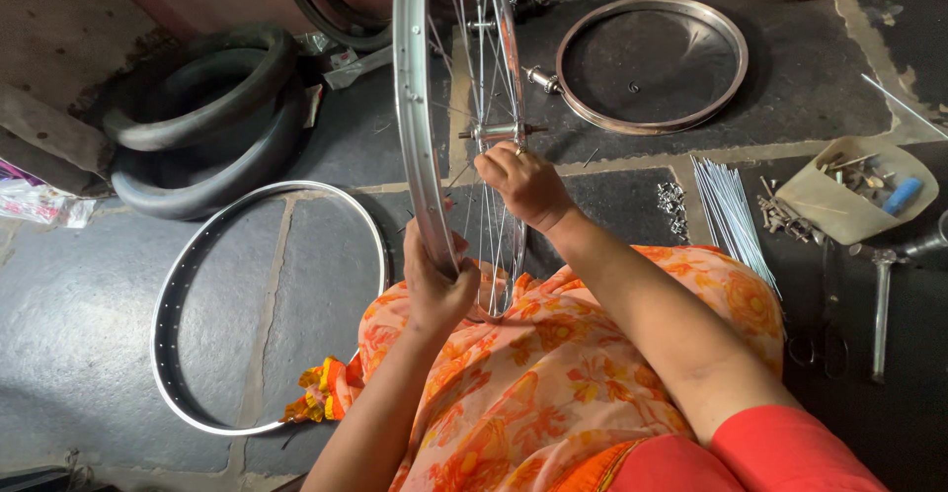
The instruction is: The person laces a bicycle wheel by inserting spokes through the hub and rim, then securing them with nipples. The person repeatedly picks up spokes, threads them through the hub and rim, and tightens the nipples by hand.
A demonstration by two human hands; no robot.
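Observation:
A silver spoked bicycle wheel [413,107] stands upright on my lap, edge-on to me. My left hand [434,280] grips its rim near the bottom. My right hand [523,184] reaches in among the spokes [481,47], fingers pinched just below the hub [497,131]; what they pinch is too small to tell. An orange flowered cloth [533,383] covers my lap under the wheel.
A bare rim [170,304] lies on the stone floor at left, with black tyres [197,126] behind it. Another rim [736,47] lies at the back. A bundle of loose spokes [731,210], a tray of small parts [849,205] and metal tools [881,304] lie at right.

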